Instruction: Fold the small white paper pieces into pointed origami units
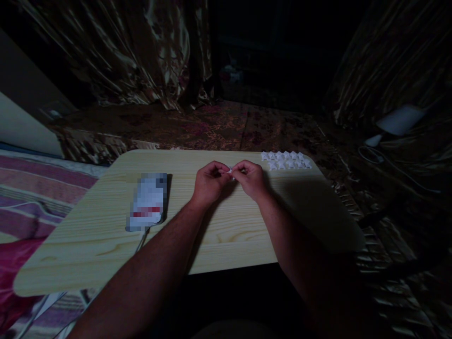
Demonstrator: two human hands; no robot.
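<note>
Both hands pinching one small white paper star (230, 171) above mid-table.

Left hand (209, 182) and right hand (251, 180) pressed fingertip to fingertip on it; two rows of finished paper stars (286, 160) at far right corner, likely many done. Blurred phone (148, 202) left; bare wooden table (247, 226) near front edge.

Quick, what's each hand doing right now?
Left hand: closed, pinching the small white paper piece.
Right hand: closed, pinching the same piece.
</note>
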